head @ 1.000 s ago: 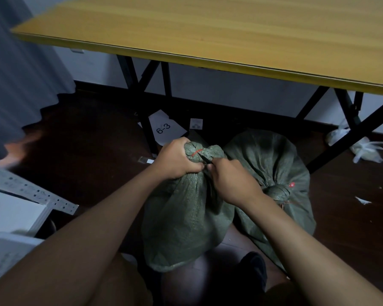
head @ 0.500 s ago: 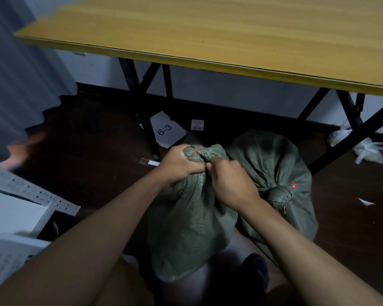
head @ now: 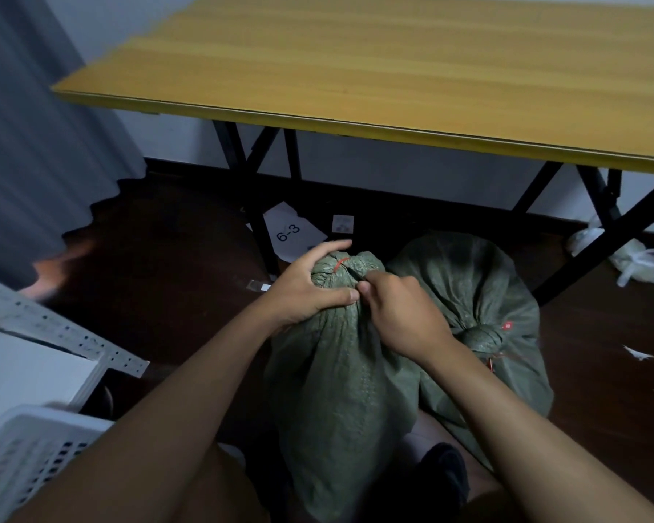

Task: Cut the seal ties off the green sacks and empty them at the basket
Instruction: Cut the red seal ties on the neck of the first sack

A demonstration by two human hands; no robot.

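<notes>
Two green woven sacks stand on the dark floor under a table. The near sack [head: 340, 371] is tied at its neck by a thin red seal tie [head: 341, 263]. My left hand [head: 303, 292] wraps that neck just below the tie, thumb across the front and forefinger stretched over the top. My right hand [head: 401, 315] is pinched against the neck from the right; a thin dark tip of a small cutter [head: 352, 274] shows by the tie. The second sack [head: 469, 281] lies behind, tied with a red seal [head: 506, 326]. A white basket [head: 19, 454] sits at lower left.
A yellow-topped table [head: 393, 69] on black crossed legs [head: 259, 228] hangs over the sacks. A paper marked 6-3 [head: 289, 234] lies on the floor. White plastic bags [head: 635, 262] sit at far right, a grey curtain [head: 27, 145] and perforated metal rail [head: 53, 330] at left.
My left hand has loosened on the sack's neck, and its forefinger now stretches out over the top. My right hand stays pinched at the tie. The view has shifted slightly.
</notes>
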